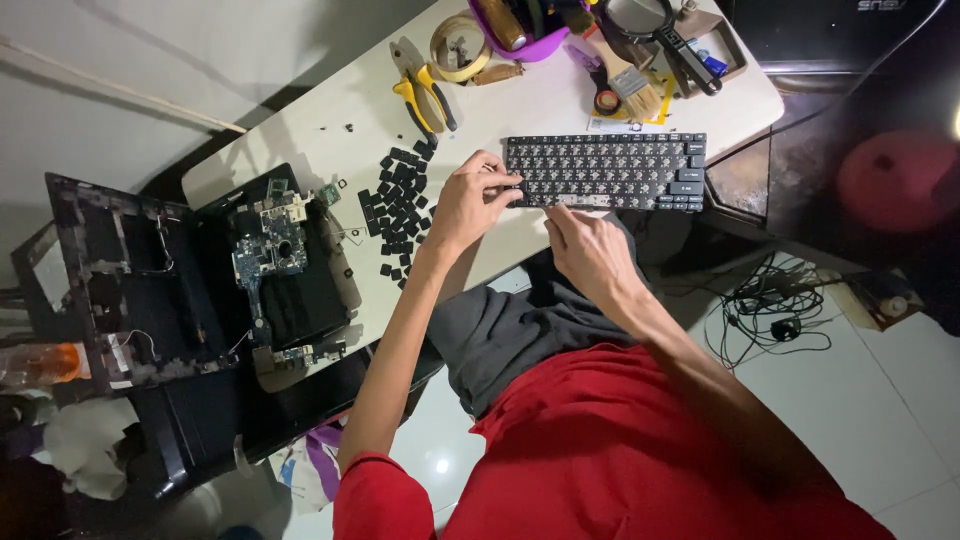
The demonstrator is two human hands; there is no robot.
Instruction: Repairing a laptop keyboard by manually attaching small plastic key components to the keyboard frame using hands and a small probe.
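1. Keyboard [610, 172] lies flat on the white table [330, 120], near the front edge; most keycaps are off, with a column of caps left on its right side.
2. Left hand [468, 203]: fingers curled, tips pinched at the keyboard's left edge; whether a cap sits between them cannot be told.
3. Right hand [588, 250]: fingers drawn together, tips touching the keyboard's lower edge.
4. Loose black keycaps [400, 210] are heaped just left of the left hand.
5. Opened laptop chassis [200, 280] with its exposed circuit board [268, 245] lies further left.
6. Yellow-handled pliers [425, 95], a tape roll [457, 45] and a brush [628, 80] lie behind the keyboard.
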